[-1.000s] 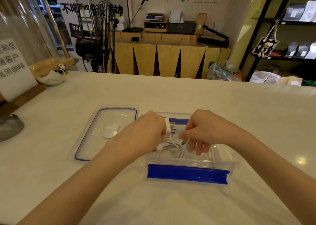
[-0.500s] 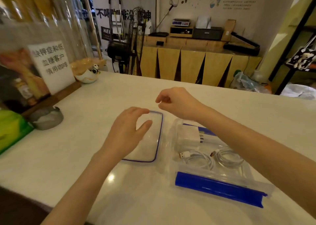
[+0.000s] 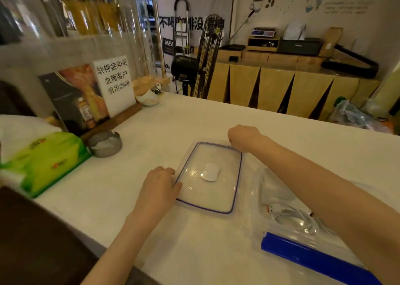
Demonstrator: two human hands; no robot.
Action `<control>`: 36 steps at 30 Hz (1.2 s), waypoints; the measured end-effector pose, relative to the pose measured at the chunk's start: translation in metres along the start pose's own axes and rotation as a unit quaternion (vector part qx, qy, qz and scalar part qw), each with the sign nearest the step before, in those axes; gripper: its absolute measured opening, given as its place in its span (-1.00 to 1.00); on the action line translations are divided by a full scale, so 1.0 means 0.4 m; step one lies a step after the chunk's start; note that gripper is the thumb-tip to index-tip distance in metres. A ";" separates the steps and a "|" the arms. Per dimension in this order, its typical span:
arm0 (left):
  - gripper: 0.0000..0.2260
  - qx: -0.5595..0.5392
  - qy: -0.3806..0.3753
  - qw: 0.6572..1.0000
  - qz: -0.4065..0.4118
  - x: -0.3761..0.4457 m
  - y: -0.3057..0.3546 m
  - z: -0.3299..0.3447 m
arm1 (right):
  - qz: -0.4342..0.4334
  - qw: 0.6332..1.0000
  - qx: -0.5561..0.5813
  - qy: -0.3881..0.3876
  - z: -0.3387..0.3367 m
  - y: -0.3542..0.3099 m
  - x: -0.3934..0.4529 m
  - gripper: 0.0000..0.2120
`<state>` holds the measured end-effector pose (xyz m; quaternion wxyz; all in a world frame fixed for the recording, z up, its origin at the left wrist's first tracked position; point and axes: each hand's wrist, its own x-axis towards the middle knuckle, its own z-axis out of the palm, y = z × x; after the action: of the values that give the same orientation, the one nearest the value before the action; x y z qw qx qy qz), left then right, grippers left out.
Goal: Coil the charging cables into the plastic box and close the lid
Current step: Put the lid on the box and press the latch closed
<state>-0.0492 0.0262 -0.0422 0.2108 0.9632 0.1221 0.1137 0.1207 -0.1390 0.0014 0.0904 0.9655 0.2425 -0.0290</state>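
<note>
Here both hands (image 3: pixel 159 184) (image 3: pixel 243 137) pinch the lid's (image 3: pixel 207 195) edges.

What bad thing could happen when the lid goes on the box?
The coiled cables lie loose in the plastic box, so a loop or the plug could spring up and get pinched under the lid. Each hand, left hand and right hand, touches only an edge, so the lid might slip.

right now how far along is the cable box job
Done: the cables lie coiled in the box beside a white charger. In hand: the left hand and right hand are at opposite edges of the lid, flat on the counter. Left: set the lid on and close it.
</note>
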 end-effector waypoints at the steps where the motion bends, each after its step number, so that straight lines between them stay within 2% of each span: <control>1: -0.79 -0.003 0.004 1.000 0.002 0.003 0.000 0.001 | 0.003 1.000 0.004 0.009 0.005 0.005 0.006 -0.83; 5: -0.79 -0.032 0.029 0.999 0.006 0.022 0.004 0.003 | 0.022 0.996 0.075 0.047 0.009 0.026 0.016 -0.80; 10: -0.81 -0.157 0.093 0.983 0.037 0.043 0.036 -0.019 | 0.045 0.964 0.168 0.203 -0.013 0.096 -0.017 -0.85; 12: -0.84 -0.231 0.121 0.964 0.048 0.056 0.064 -0.031 | 0.055 0.933 0.221 0.280 -0.032 0.122 -0.057 -0.82; 15: -0.81 -0.364 0.102 0.923 0.076 0.061 0.127 -0.061 | 0.075 0.883 0.262 0.382 -0.063 0.142 -0.138 -0.81; 19: -0.80 -0.417 0.050 0.888 0.186 0.044 0.212 -0.093 | 0.111 0.804 0.312 0.494 -0.086 0.183 -0.252 -0.81; 21: -0.78 -0.422 0.029 0.874 0.241 0.026 0.251 -0.101 | 0.123 0.776 0.319 0.530 -0.091 0.210 -0.310 -0.82; 25: -0.73 -0.374 0.021 0.858 0.351 -0.016 0.311 -0.102 | 0.153 0.742 0.393 0.521 -0.072 0.257 -0.422 -0.85; 26: -0.70 -0.359 0.013 0.854 0.377 -0.027 0.321 -0.097 | 0.163 0.724 0.434 0.511 -0.063 0.267 -0.451 -0.84; 28: -0.65 -0.324 -0.008 0.844 0.428 -0.048 0.333 -0.080 | 0.179 0.657 0.544 0.490 -0.045 0.269 -0.514 -0.78; 29: -0.63 -0.305 -0.017 0.840 0.449 -0.057 0.335 -0.070 | 0.171 0.630 0.583 0.483 -0.028 0.271 -0.545 -0.82; 30: -0.62 -0.283 -0.024 0.836 0.468 -0.066 0.335 -0.059 | 0.150 0.630 0.594 0.476 -0.009 0.268 -0.575 -0.91; 32: -0.61 -0.245 -0.031 0.830 0.501 -0.084 0.331 -0.039 | 0.138 0.662 0.579 0.456 0.030 0.262 -0.623 -0.78; 34: -0.63 -0.236 -0.038 0.820 0.520 -0.098 0.320 -0.021 | 0.149 0.641 0.608 0.444 0.067 0.261 -0.651 -0.90; 36: -0.64 -0.243 -0.052 0.816 0.522 -0.105 0.306 -0.004 | 0.155 0.612 0.655 0.416 0.100 0.262 -0.671 -0.83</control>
<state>-0.0663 -0.0927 0.0053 0.3527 0.8043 -0.4422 0.1823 -0.0663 -0.3618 0.0056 -0.6734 0.6994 0.0172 0.2387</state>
